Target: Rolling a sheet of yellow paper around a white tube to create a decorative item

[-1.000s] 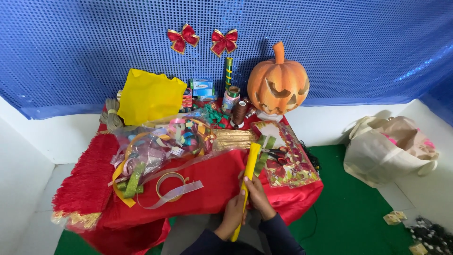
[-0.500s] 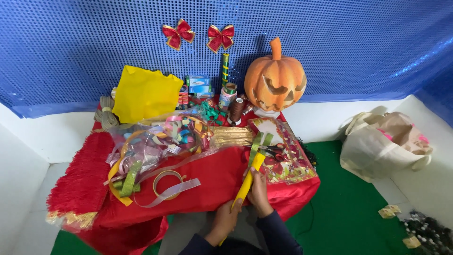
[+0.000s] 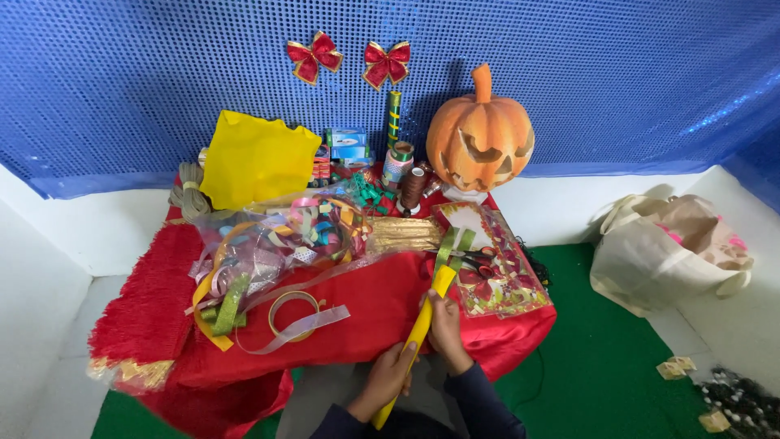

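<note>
Red cloth (image 3: 366, 317) drapes the table, with a heap of coloured ribbons (image 3: 268, 244) in clear wrap at its left and a yellow sheet (image 3: 256, 158) standing behind it. At the near edge, the left hand (image 3: 392, 375) is clamped around the lower part of a yellow roll (image 3: 422, 321), and the right hand (image 3: 445, 325) is closed around it higher up; the roll slants up toward scissors (image 3: 475, 260) lying on a floral packet (image 3: 508, 284). An orange pumpkin (image 3: 479, 138) sits behind, a cream bag (image 3: 658, 260) lies on the floor at far right
</note>
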